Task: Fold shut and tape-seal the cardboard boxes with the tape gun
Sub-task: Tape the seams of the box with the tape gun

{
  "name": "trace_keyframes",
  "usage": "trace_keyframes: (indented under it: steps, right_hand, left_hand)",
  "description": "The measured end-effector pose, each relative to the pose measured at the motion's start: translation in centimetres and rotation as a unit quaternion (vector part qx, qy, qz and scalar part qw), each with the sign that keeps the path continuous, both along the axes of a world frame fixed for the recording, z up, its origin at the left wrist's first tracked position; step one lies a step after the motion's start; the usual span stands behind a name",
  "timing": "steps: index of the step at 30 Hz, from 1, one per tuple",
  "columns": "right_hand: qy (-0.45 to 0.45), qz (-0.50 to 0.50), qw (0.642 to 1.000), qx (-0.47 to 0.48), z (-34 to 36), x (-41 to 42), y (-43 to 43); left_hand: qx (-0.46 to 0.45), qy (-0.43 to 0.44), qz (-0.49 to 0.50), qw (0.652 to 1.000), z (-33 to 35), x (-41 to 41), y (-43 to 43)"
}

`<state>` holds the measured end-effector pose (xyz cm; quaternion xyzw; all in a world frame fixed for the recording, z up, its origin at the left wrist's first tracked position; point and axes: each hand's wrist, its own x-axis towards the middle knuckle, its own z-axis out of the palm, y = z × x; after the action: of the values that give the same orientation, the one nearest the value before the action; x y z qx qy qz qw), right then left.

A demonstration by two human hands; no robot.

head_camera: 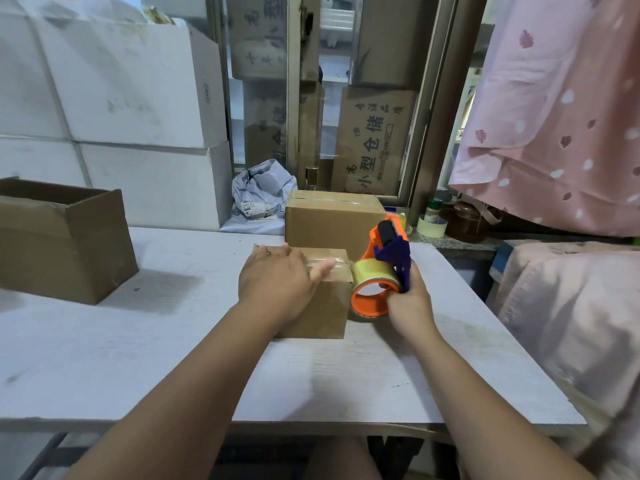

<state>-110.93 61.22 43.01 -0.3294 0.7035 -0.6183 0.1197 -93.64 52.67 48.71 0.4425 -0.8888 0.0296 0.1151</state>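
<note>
A small closed cardboard box [323, 308] sits mid-table with clear tape along its top seam. My left hand [277, 278] lies flat on the box top, fingers straight, pressing the tape. My right hand [408, 303] grips the purple handle of the orange tape gun [379, 268], whose yellowish roll sits against the box's right top edge. Just behind stands a larger taped box [332, 220].
An open brown box [65, 237] stands at the table's left. White cartons [131, 98] are stacked behind it, with a grey plastic bag [259, 195] beside them. A tape roll [431, 226] and jars sit on the ledge at right. Pink cloth [554, 116] hangs at right.
</note>
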Motion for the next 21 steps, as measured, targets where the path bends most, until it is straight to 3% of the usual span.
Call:
trace_keyframes:
  steps: [2, 5, 11, 15, 21]
  right_hand:
    - [0.005, 0.018, 1.000, 0.005, -0.1, 0.7, -0.8]
    - [0.017, 0.058, 0.998, 0.003, -0.5, 2.2, -2.3]
    - [0.017, 0.092, 0.996, -0.009, -0.5, 2.6, -3.9]
    - [0.001, 0.096, 0.995, 0.014, -0.1, 1.2, -3.4]
    - [0.051, 0.128, 0.990, 0.041, 1.6, -0.1, -2.3]
  left_hand:
    - [0.012, 0.048, 0.001, 0.999, 0.8, -1.0, -1.0]
    - [0.102, 0.104, -0.044, 0.988, 1.3, -2.4, -2.7]
    - [0.121, -0.021, -0.050, 0.991, 1.0, -2.5, -5.5]
    - [0.122, -0.028, -0.052, 0.991, 1.1, -2.4, -5.3]
    - [0.136, -0.037, -0.062, 0.988, 0.8, -2.5, -6.0]
